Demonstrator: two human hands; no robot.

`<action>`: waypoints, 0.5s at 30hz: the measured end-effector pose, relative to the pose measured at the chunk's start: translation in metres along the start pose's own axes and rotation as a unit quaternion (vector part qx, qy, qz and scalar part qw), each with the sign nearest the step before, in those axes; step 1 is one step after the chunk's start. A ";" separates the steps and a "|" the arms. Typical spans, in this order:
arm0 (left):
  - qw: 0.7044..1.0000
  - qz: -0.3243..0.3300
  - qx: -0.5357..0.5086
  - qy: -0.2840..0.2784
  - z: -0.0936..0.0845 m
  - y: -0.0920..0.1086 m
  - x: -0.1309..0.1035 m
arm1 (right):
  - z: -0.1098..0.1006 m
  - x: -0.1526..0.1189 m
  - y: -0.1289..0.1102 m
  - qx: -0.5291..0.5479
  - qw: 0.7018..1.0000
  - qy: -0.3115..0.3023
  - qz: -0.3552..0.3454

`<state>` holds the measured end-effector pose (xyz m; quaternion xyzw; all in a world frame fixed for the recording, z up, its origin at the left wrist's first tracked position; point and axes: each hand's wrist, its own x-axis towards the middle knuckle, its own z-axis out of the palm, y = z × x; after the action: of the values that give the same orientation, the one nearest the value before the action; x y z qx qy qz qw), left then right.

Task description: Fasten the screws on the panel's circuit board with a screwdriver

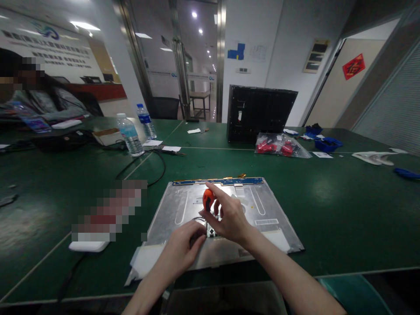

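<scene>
A flat metal display panel (pixel 226 258) lies on the green table, with a blue circuit strip (pixel 252 180) along its far edge. My right hand (pixel 231 214) is closed round the orange handle of a screwdriver (pixel 208 199), which stands nearly upright above the panel. Under its tip sits a small metal part (pixel 211 231) near the panel's middle. My left hand (pixel 185 243) rests low on the panel with curled fingers at the left side of that part; what the fingertips pinch, if anything, is hidden. A thin dark wire (pixel 197 218) runs by the left fingers.
Behind the panel stand a black monitor-like case (pixel 259 113) and a plastic bag with red items (pixel 278 145). Two water bottles (pixel 130 133) are at the back left. A white-ended device (pixel 88 246) with a cable lies at left. Another person (pixel 49 96) sits at far left.
</scene>
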<state>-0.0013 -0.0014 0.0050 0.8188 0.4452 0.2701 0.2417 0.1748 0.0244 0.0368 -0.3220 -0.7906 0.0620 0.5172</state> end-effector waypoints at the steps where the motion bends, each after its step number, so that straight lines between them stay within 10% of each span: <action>1: 1.000 0.004 0.000 0.002 0.000 0.000 0.000 | 0.000 0.000 -0.001 0.010 1.000 -0.002 0.000; 15: 1.000 -0.012 -0.010 0.010 0.000 0.003 0.000 | 0.001 -0.001 0.003 0.006 1.000 -0.006 -0.019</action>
<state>0.0005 -0.0031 0.0067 0.8084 0.4543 0.2798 0.2487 0.1755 0.0266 0.0339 -0.3030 -0.7992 0.0588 0.5157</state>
